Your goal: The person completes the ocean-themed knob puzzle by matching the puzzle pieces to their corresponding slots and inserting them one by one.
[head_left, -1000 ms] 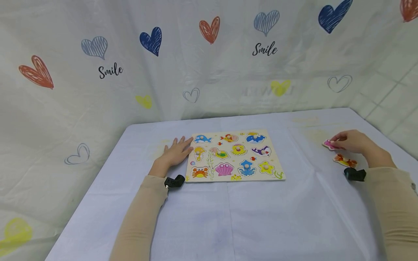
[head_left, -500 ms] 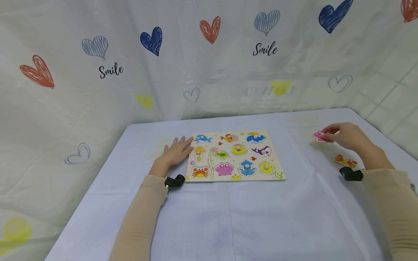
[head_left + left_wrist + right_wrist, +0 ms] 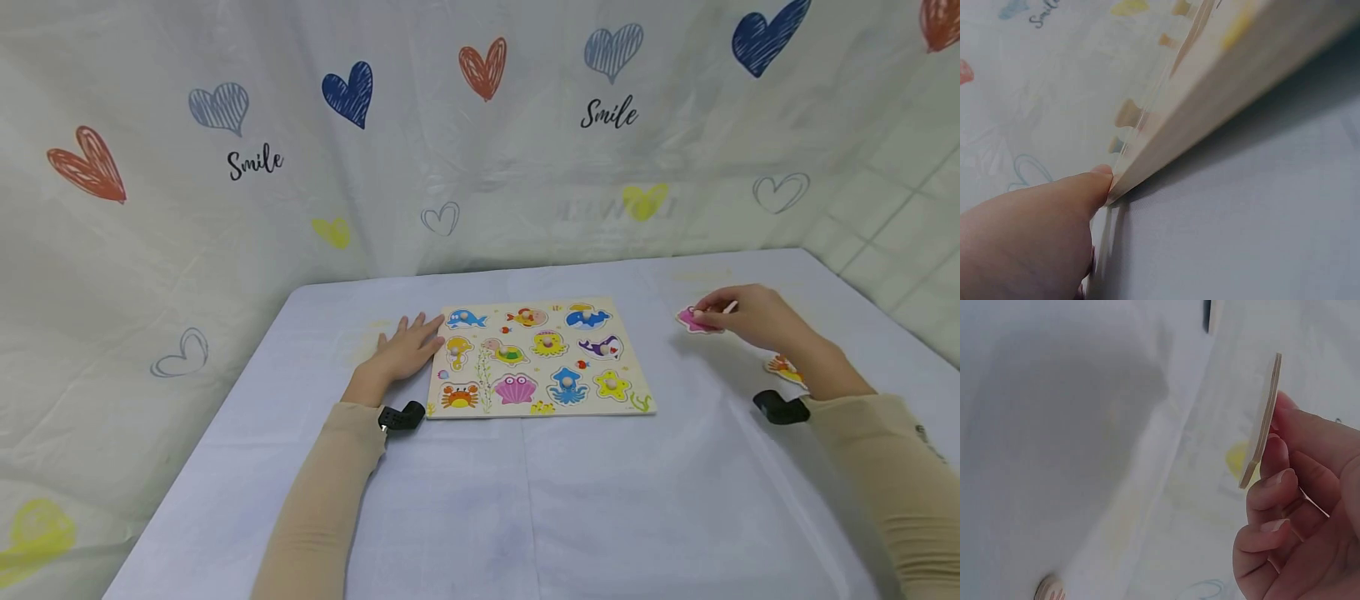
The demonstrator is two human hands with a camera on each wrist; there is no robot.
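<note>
A wooden peg puzzle board with sea-animal pictures lies flat on the table. Beside its left edge my left hand rests with fingers spread; in the left wrist view the thumb touches the board's corner. Off to the right and raised above the table, my right hand pinches a pink puzzle piece between thumb and fingers. The right wrist view shows that piece edge-on, its face hidden. An orange crab puzzle piece lies on the table, partly covered by the right wrist.
White cloth covers the table. A curtain printed with hearts hangs behind its far edge. Small knobs stick up from the board. Each wrist wears a black camera, such as the right one.
My right hand has lifted the pink puzzle piece from the right side of the table and carried it left toward the board. The left hand and board have stayed put.
</note>
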